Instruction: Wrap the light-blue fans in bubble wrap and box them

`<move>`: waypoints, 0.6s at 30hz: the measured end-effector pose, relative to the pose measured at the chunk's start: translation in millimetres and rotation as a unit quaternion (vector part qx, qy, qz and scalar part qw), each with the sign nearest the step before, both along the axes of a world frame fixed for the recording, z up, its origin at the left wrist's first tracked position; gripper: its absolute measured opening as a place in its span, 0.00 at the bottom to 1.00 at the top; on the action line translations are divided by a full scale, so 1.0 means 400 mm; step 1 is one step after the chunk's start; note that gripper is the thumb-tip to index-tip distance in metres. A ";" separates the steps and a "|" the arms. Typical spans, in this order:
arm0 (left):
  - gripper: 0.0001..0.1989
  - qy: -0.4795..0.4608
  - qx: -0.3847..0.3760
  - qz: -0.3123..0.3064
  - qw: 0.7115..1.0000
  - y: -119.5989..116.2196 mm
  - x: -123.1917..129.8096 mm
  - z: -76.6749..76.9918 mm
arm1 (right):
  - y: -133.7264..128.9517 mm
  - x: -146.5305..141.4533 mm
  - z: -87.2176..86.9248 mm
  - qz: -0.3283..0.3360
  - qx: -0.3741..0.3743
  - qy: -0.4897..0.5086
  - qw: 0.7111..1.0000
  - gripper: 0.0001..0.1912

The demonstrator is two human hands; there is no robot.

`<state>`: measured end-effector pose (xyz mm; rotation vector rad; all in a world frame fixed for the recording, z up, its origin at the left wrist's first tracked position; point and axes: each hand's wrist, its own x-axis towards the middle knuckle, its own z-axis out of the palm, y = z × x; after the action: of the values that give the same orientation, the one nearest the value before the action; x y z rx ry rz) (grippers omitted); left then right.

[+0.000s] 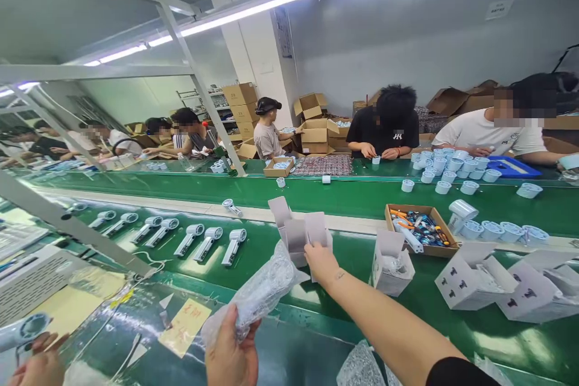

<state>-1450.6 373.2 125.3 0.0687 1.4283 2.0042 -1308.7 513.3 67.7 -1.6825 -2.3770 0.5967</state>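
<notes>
My left hand [233,353] grips a bubble-wrapped handheld device [266,280], which is tilted up to the right over the near bench. Just beyond it, my right hand [322,262] has its fingers pressed on the edge of an open white box [296,241] with raised flaps. The wrapped end of the device is beside the box's left side. How much of the box's inside is filled cannot be seen.
Unwrapped devices [194,238] lie in a row at left. Open white boxes [474,277] and a carton of tools [423,229] stand at right. Another person's hand [38,368] is at lower left. Several people sit across the green bench [344,193].
</notes>
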 end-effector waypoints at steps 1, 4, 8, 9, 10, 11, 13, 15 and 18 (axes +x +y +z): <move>0.08 0.003 0.008 -0.013 1.000 0.014 0.009 0.000 | -0.019 -0.008 0.000 0.007 -0.003 0.003 1.000 0.16; 0.10 0.020 0.043 -0.062 0.997 0.060 0.031 -0.001 | -0.074 0.014 0.015 0.021 0.003 0.026 0.999 0.24; 0.12 0.047 0.064 -0.078 0.994 0.127 0.043 0.013 | -0.078 0.131 0.043 0.000 0.061 0.071 0.996 0.21; 0.12 0.053 0.063 -0.083 0.993 0.143 0.045 0.018 | -0.061 0.162 0.044 0.005 0.064 0.091 0.994 0.24; 0.11 0.056 0.060 -0.092 0.992 0.159 0.049 0.022 | -0.040 0.188 0.040 0.022 0.055 0.117 0.991 0.30; 0.11 0.055 0.054 -0.107 0.991 0.175 0.055 0.024 | -0.016 0.210 0.032 0.049 0.038 0.145 0.987 0.36; 0.11 0.049 0.032 -0.147 0.987 0.207 0.072 0.021 | 0.028 0.234 0.005 0.108 0.000 0.194 0.975 0.39; 0.12 0.058 0.011 -0.187 0.981 0.238 0.094 0.010 | 0.057 0.239 -0.027 0.130 -0.009 0.221 0.966 0.37; 0.13 0.149 -0.015 -0.241 0.959 0.266 0.126 -0.012 | 0.071 0.237 -0.068 0.102 0.007 0.243 0.965 0.37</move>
<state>-1400.0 479.8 120.6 0.6657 1.4507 1.6105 -1213.7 541.7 40.5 -1.1221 -2.1873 0.9036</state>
